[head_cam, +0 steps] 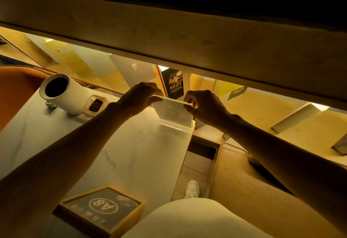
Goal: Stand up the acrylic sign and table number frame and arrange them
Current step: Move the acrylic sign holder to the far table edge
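Observation:
A clear acrylic sign [173, 114] with a printed card inside stands upright at the far right corner of the white marble table [116, 147]. My left hand [139, 97] pinches its top left corner and my right hand [203, 106] pinches its top right corner. The table number frame [99, 209], wooden-edged with a dark face marked "A8", lies flat at the table's near edge, apart from both hands.
A white cylinder with a dark opening [60, 93] and a small clear dish of dark pieces [95, 104] sit at the table's far left. An orange seat [16, 89] is left, a tan bench [244, 177] right. Books lean under a wooden shelf [169, 36].

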